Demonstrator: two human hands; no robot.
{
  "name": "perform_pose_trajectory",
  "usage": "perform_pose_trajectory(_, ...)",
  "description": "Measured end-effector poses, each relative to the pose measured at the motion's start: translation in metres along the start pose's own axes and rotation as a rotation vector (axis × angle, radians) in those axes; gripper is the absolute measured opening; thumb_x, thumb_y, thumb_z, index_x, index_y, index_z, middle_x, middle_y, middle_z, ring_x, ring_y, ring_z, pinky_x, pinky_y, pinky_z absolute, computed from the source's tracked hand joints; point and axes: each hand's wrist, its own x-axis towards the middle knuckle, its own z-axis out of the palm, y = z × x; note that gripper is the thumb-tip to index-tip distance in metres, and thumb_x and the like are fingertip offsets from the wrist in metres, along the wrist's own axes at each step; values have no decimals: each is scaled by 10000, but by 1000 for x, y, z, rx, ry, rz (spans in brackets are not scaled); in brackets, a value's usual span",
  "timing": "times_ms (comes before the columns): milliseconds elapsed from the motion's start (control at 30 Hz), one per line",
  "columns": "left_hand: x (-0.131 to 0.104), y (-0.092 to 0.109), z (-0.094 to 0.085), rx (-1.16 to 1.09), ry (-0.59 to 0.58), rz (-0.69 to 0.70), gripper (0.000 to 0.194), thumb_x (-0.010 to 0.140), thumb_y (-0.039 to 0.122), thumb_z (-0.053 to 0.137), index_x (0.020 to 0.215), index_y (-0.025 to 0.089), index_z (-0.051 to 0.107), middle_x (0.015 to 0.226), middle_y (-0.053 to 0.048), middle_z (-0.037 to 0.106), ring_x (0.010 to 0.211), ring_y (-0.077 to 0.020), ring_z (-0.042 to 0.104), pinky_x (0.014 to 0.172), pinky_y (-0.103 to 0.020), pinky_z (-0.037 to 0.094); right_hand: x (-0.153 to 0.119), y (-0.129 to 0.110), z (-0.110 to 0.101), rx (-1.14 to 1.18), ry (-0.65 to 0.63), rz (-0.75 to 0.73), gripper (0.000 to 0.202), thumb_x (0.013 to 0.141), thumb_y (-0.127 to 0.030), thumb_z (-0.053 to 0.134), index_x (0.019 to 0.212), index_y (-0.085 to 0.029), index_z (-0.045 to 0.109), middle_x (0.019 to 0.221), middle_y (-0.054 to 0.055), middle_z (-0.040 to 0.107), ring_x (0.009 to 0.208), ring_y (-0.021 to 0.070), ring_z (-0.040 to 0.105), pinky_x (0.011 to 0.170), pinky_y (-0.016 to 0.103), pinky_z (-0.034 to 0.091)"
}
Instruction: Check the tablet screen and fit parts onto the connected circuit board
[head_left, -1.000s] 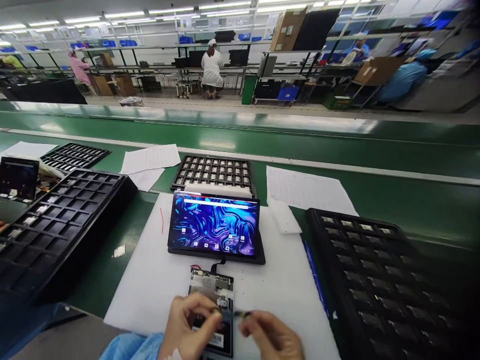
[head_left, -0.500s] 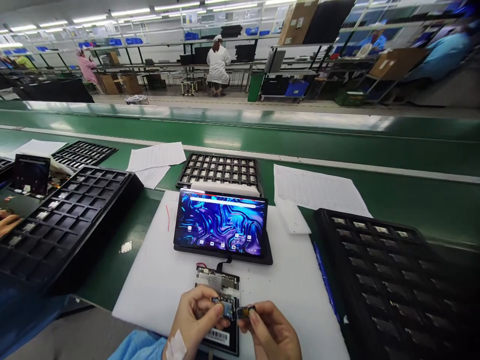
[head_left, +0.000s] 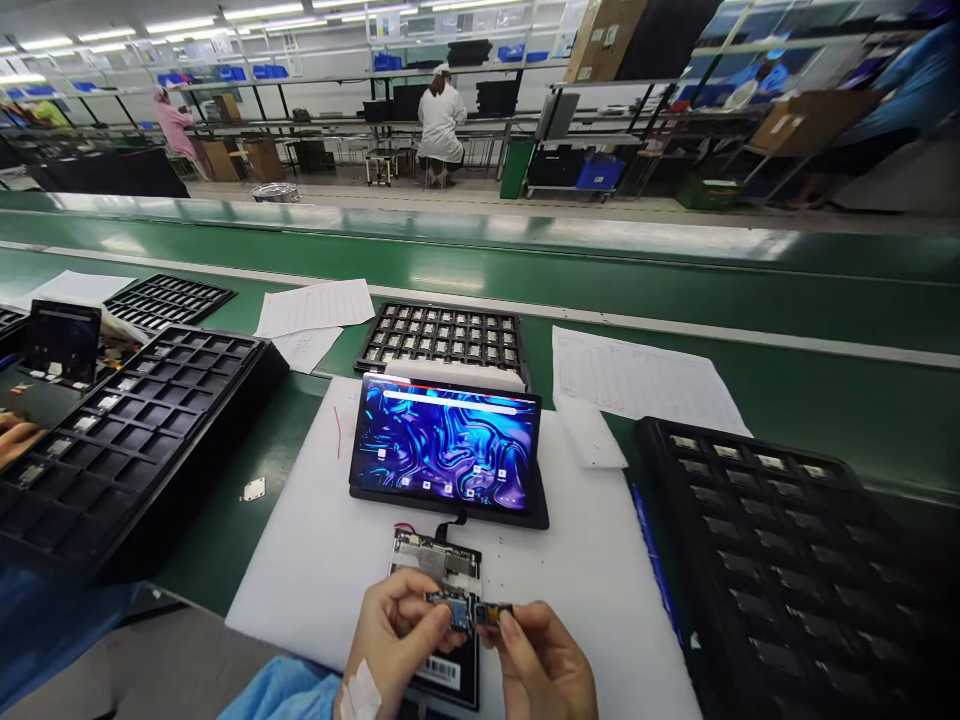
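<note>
Camera modules [head_left: 442, 336] fill the far tray [head_left: 373, 345] as we pinch one small module [head_left: 493, 613] in our right hand [head_left: 541, 668], our left hand [head_left: 395, 640] gripping the circuit board [head_left: 442, 572].

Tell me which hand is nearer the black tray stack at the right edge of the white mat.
Right. The right hand is at the mat's near edge, on the side toward the black tray stack; the left hand sits beyond it, over the circuit board.
</note>
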Motion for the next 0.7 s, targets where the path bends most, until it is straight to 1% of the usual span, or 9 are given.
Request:
perform_pose_trajectory(133, 2, -2, -1, 3, -5, 19, 427, 544, 444, 844, 652, 127, 578, 499, -33, 660, 444, -73, 591, 471, -106, 424, 13, 10, -19, -25, -142, 79, 223, 567, -321, 844, 573, -193, 661, 552, -18, 622, 538, 110, 599, 566, 172, 499)
perform_pose_trajectory(200, 2, -3, -1, 0, -3, 23, 420, 544, 434, 846, 652, 130, 578, 500, -28, 660, 444, -73, 592, 470, -105, 419, 17, 13, -26, -39, -179, 109, 210, 568, -306, 844, 570, -192, 668, 550, -14, 622, 552, 117, 607, 570, 177, 505)
perform_pose_trajectory(267, 1, -2, -1, 0, -3, 19, 419, 540, 435, 846, 645, 131, 578, 498, -25, 659, 446, -75, 594, 471, -107, 423, 17, 13, -25, -48, -161, 96, 214, 572, -311, 842, 571, -192, 664, 556, -17, 625, 553, 106, 600, 579, 165, 501)
perform_pose_trajectory(333, 0, 0, -1, 6, 2, 15, 423, 532, 442, 846, 641, 132, 580, 490, -22, 654, 449, -83, 597, 480, -119, 439, 12, 11, -18, -58, -121, 56, 237, 571, -332, 841, 571, -188, 653, 554, -20, 623, 541, 91, 587, 575, 145, 487)
perform_pose_trajectory(433, -1, 2, -1, 50, 5, 12, 429, 530, 457, 840, 640, 134, 581, 495, -30, 655, 458, -119, 609, 510, -175, 485, 5, 5, -7, -66, -64, -3, 278, 561, -363, 843, 565, -181, 633, 542, -24, 614, 534, 84, 574, 565, 130, 468)
perform_pose_trajectory(500, 0, 2, -3, 95, -8, 11, 431, 540, 468, 831, 645, 133, 580, 507, -43, 659, 471, -150, 625, 515, -209, 499, 4, 3, -5, -76, -66, -3, 290, 555, -367, 845, 561, -177, 626, 542, -19, 614, 532, 89, 572, 561, 136, 467)
perform_pose_trajectory(567, 1, 1, -5, 124, -23, 11, 427, 557, 472, 821, 646, 132, 577, 519, -55, 664, 490, -169, 640, 506, -216, 498, 8, 3, -10, -88, -91, 18, 278, 571, -358, 838, 565, -176, 628, 549, -12, 619, 540, 97, 577, 567, 149, 473)
perform_pose_trajectory(700, 3, -1, -7, 127, -37, 9, 436, 570, 481, 812, 661, 129, 572, 539, -73, 674, 509, -179, 652, 496, -208, 496, 20, 7, -26, -106, -189, 116, 244, 587, -322, 831, 573, -168, 643, 587, 15, 644, 561, 128, 597, 574, 197, 496)
